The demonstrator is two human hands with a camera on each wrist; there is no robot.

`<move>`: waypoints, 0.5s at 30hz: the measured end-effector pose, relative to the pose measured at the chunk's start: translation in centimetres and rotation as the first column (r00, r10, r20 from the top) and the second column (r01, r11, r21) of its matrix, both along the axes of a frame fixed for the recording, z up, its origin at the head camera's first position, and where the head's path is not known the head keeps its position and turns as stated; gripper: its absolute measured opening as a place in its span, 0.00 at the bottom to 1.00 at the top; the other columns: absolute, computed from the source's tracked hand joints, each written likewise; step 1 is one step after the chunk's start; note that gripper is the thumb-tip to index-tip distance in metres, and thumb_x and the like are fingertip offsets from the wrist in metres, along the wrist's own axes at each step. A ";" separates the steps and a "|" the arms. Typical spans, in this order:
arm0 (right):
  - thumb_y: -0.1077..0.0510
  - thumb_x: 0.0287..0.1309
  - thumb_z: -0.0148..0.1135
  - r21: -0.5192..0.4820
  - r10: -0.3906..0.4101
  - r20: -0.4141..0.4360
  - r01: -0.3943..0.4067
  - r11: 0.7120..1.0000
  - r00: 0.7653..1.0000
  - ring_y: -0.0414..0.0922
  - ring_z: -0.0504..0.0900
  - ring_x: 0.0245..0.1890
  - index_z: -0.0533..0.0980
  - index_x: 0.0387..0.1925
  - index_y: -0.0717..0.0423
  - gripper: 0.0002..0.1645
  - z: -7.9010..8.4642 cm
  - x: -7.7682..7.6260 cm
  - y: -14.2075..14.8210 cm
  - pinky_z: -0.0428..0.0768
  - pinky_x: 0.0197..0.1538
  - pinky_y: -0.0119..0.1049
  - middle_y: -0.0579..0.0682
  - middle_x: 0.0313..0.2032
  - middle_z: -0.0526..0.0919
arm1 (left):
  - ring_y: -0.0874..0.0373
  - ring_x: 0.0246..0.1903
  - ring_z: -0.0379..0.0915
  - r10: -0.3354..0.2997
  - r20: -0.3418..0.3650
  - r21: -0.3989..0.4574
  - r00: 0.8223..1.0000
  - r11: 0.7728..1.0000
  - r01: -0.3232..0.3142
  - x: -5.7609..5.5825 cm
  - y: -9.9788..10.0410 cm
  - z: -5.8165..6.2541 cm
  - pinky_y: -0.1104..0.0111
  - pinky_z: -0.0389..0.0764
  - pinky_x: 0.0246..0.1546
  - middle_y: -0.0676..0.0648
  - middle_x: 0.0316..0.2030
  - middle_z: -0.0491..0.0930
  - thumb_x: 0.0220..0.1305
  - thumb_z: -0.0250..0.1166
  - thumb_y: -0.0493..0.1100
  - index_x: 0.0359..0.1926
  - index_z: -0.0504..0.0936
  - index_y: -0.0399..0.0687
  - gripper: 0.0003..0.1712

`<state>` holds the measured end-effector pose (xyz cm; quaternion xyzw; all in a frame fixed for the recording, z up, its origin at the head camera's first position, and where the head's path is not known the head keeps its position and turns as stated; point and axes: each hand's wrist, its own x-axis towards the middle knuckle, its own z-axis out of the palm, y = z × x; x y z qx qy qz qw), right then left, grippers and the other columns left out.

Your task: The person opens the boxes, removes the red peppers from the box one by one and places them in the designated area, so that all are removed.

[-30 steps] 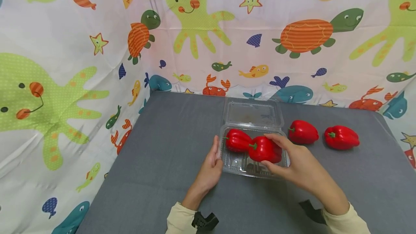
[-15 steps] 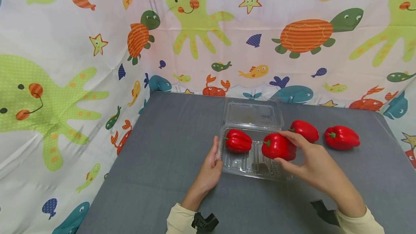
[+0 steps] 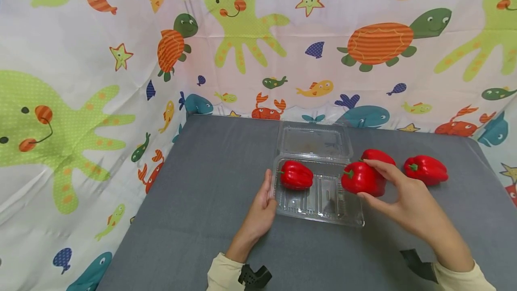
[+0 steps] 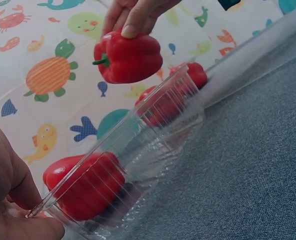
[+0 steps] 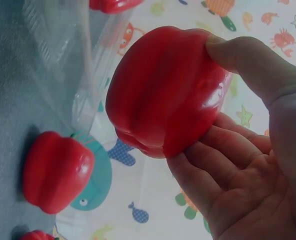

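A clear plastic clamshell container [image 3: 329, 194] lies on the grey cloth with its lid [image 3: 315, 140] folded back. My left hand [image 3: 258, 214] pinches its left rim between thumb and fingers, as the left wrist view shows up close. One red bell pepper [image 3: 296, 175] lies in the container's left part. Another red bell pepper [image 4: 129, 57], green stem pointing left, is held by my right hand [image 3: 416, 205] between thumb and fingertips. In the left wrist view this pepper hangs above the container's rim; in the head view it overlaps the right edge.
Two more red bell peppers lie on the table right of the container. The nearer pepper [image 3: 379, 154] is partly hidden behind the held one, and the other pepper [image 3: 426, 169] sits farther right. A curtain [image 3: 242, 48] printed with sea animals rises behind and at the left.
My right hand has carried its pepper rightward, from over the container's middle to its right edge, uncovering the container's floor. The left hand and the pepper inside have stayed put.
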<state>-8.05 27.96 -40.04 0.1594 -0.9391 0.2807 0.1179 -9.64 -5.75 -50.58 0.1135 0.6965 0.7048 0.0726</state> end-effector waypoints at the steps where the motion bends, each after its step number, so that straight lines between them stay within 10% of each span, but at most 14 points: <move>1: 0.52 0.41 0.89 -0.002 -0.010 0.007 0.010 1.000 1.000 0.69 0.85 0.50 0.72 0.72 0.56 0.56 0.0 0.0 0.2 0.88 0.40 0.63 0.66 0.57 0.85 | 0.58 0.83 0.33 -0.001 0.002 -0.002 1.000 1.000 0.001 0.0 0.0 0.0 0.68 0.39 0.79 0.42 0.85 0.38 0.70 0.42 0.22 0.85 0.37 0.39 0.46; 15: 0.53 0.41 0.89 -0.001 -0.108 0.061 0.108 0.994 0.992 0.77 0.81 0.53 0.70 0.72 0.61 0.57 -1.2 -0.3 3.5 0.85 0.41 0.70 0.73 0.60 0.80 | 0.57 0.83 0.34 0.001 0.011 -0.014 1.000 1.000 -0.001 0.0 -0.1 0.1 0.65 0.40 0.80 0.44 0.85 0.38 0.71 0.42 0.22 0.85 0.37 0.40 0.46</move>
